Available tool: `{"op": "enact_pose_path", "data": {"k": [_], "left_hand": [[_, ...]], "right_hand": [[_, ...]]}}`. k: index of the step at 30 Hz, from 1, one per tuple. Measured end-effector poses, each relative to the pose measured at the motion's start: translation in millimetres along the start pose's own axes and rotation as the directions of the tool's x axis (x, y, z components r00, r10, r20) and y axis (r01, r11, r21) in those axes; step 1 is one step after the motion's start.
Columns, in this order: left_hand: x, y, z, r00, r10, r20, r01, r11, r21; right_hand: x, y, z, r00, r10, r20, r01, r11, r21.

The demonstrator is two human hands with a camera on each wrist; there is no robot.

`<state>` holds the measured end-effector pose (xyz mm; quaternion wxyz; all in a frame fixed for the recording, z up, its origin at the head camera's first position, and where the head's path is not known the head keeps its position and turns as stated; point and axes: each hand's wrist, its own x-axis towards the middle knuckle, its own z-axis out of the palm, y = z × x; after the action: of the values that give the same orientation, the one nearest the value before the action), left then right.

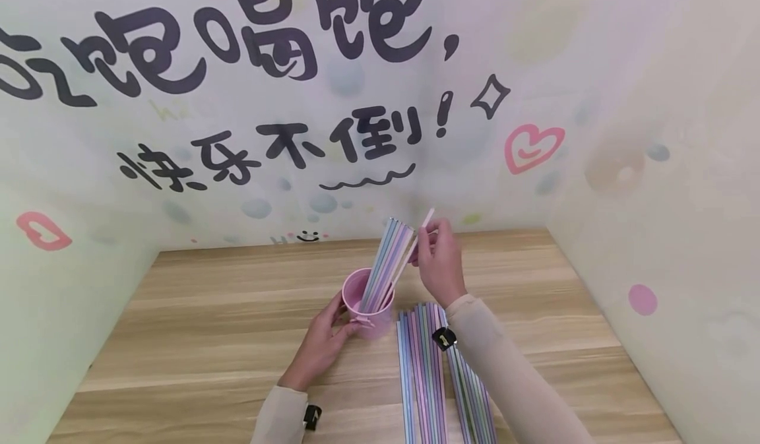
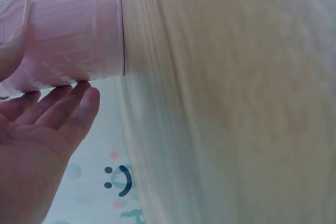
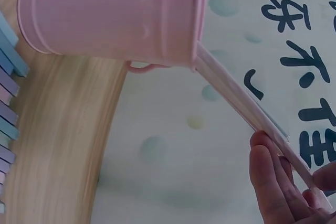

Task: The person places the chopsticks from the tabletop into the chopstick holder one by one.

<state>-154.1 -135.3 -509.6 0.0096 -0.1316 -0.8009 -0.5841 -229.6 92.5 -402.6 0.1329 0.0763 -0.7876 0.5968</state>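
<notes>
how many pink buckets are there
1: the pink bucket gripped by the left hand, left of the straw-like sticks lying on the wooden tabletop. No other shows, though the right sleeve hides part of that surface.

Black characters (image 1: 285,128) on the back wall (image 1: 451,167) read "吃饱喝饱," and, beneath, "快乐不倒!". A faint yellow "hi" (image 1: 169,109) stands on the same wall, between both lines

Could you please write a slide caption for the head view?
Left grip holds a pink bucket; right grip pinches a pale stick.
</notes>
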Motion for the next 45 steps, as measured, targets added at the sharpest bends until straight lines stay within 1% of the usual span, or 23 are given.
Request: {"op": "enact_pose_path", "data": {"k": [4,8,9,10,15,16,17,18,21,24,27,32,37,42,45], "left_hand": [[0.2,-0.8,-0.1,1.0,0.008,-0.003,-0.008,1.0,0.005],[0.5,-0.6,0.3,0.999,0.033,-0.008,-0.033,0.999,0.001],[0.4,1.5,1.1,0.999,0.031,-0.015,-0.031,1.0,-0.002],[-0.3,6.6,1.2,0.999,0.03,-0.016,-0.03,1.0,-0.007],[-0.8,5.4,1.3,0.999,0.031,-0.022,-0.031,1.0,-0.005],[-0.6,3.5,0.4,0.999,0.033,-0.014,-0.033,0.999,-0.002],[0.3,-1.6,0.3,0.999,0.033,-0.011,-0.033,0.999,0.004],[0.7,-1.2,0.0,0.999,0.031,-0.006,-0.031,0.999,0.013],[1.5,-1.2,-0.4,1.0,0.025,-0.004,-0.025,1.0,0.013],[1.3,-1.6,-0.2,0.999,0.033,-0.003,-0.033,0.999,0.014],[0.6,-2.1,0.1,0.999,0.035,-0.002,-0.035,0.999,0.016],[0.0,-2.2,0.0,1.0,0.007,0.002,-0.007,1.0,0.015],[-0.4,-2.4,0.1,1.0,0.009,-0.004,-0.008,1.0,0.017],[0.0,-3.0,0.4,1.0,0.005,0.0,-0.005,1.0,0.021],[0.3,-2.5,0.0,1.0,0.002,-0.002,-0.002,1.0,0.025]], "right_hand": [[-4.3,3,4,1.0,0.001,0.026,-0.001,1.0,-0.03],[-8.1,5,9,0.999,0.014,0.043,-0.012,0.999,-0.048],[-8.5,6,10,0.999,0.02,0.044,-0.017,0.999,-0.051],[-9.3,6,11,0.999,0.024,0.048,-0.022,0.998,-0.055],[-11.6,10,16,0.999,0.01,0.052,-0.006,0.996,-0.088],[-12.1,10,16,0.999,0.007,0.051,-0.002,0.995,-0.095],[-12.3,11,17,0.999,0.0,0.05,0.005,0.995,-0.101],[-12.3,12,18,0.999,-0.001,0.051,0.007,0.994,-0.109],[-13.0,12,20,0.998,-0.001,0.057,0.008,0.99,-0.139],[-13.8,12,22,0.998,0.006,0.06,0.004,0.986,-0.167],[-14.8,11,21,0.998,0.023,0.065,-0.012,0.985,-0.174],[-15.2,12,11,0.997,0.052,0.054,-0.042,0.986,-0.161],[-15.7,20,-7,0.996,0.079,0.043,-0.071,0.982,-0.174],[-18.8,36,-31,0.993,0.113,0.032,-0.103,0.97,-0.219],[-21.1,47,-45,0.988,0.149,0.039,-0.133,0.954,-0.269]]}}
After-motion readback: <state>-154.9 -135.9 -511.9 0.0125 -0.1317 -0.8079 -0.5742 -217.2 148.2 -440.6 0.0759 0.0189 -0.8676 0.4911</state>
